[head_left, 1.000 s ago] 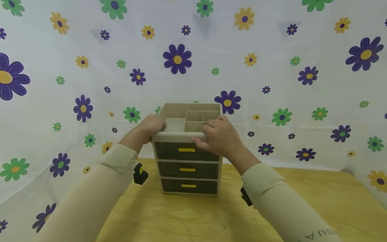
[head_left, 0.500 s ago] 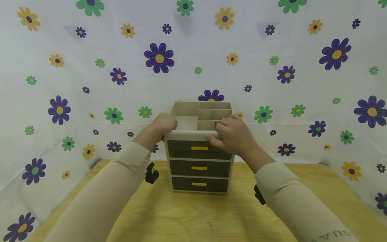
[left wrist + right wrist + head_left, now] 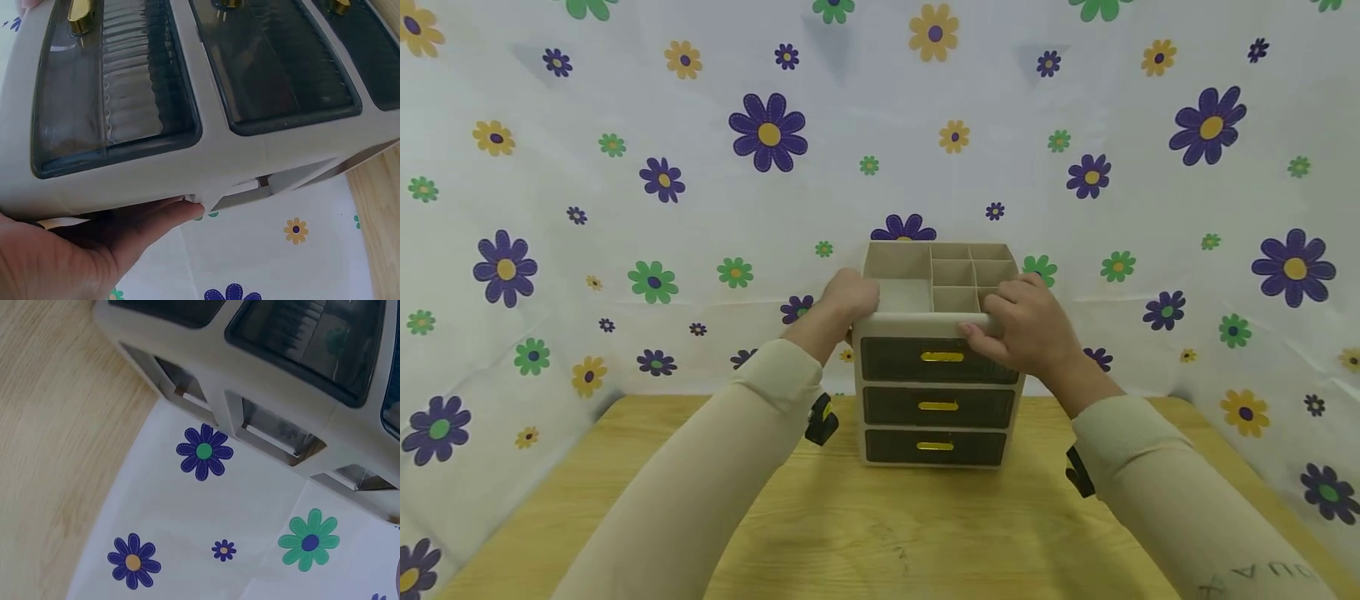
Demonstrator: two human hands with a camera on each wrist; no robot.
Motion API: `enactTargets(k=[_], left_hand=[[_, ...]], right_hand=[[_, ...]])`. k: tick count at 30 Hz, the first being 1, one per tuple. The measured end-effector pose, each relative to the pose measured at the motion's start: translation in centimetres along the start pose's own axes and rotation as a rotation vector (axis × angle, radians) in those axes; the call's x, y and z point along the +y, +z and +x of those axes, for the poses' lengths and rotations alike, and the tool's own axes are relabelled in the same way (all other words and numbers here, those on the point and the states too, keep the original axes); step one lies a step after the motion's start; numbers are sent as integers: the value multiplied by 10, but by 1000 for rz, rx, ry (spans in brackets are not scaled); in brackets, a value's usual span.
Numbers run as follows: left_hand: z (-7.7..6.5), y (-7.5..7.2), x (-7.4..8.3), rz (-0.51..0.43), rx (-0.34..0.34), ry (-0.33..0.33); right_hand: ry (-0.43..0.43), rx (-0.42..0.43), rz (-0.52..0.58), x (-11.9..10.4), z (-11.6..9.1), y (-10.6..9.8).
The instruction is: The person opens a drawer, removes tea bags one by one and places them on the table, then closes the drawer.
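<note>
A beige desktop drawer organizer stands upright on the wooden table. Its front has three dark see-through drawers with yellow handles, all closed. On top, an open tray has one wide compartment at left and several small ones at right. My left hand grips the tray's left rim; in the left wrist view, the hand has a digit stretched along the side wall. My right hand grips the front right corner, thumb on the front and fingers over the rim. Some fingertips are hidden inside the tray.
The wooden table extends to both sides and toward me. A white cloth with printed flowers hangs behind and at the sides, close to the table's back edge. Cut-out openings show in the organizer's side wall.
Both hands have shifted the organizer to the right along the table, relative to the flowered cloth behind it. Their grips look the same. The head view has turned somewhat to the right.
</note>
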State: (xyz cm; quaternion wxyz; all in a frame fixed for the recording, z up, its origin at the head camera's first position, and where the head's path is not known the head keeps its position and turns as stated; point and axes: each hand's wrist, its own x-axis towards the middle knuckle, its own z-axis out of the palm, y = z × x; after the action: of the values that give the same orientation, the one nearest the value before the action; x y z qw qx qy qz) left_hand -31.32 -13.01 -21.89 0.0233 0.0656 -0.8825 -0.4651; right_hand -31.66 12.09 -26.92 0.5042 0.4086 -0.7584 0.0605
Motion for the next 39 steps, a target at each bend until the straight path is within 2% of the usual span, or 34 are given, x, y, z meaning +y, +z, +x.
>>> enactTargets(k=[9,19,24,27,31,33,35,39], left_hand=[[3,0,5,-1,23,-36],[16,-4,7,-9,9,-21],[19,-1,2,48,18,-1],[15,-5,0,108,19,16],[4,-15,0,185,-52,48],[-4,-24,2,189,-123,61],[-11,-33,5,170,-205,69],[-21,-53,12,90,-376,27]], right_hand=[[7,24,-2,10,3,14],[11,38,-19,17,8,23],[29,20,-25,16,4,25],[31,15,-7,14,6,24],[27,-4,1,12,7,20],[24,-7,-1,11,6,19],[23,-4,-3,10,6,18],[29,7,11,8,6,20]])
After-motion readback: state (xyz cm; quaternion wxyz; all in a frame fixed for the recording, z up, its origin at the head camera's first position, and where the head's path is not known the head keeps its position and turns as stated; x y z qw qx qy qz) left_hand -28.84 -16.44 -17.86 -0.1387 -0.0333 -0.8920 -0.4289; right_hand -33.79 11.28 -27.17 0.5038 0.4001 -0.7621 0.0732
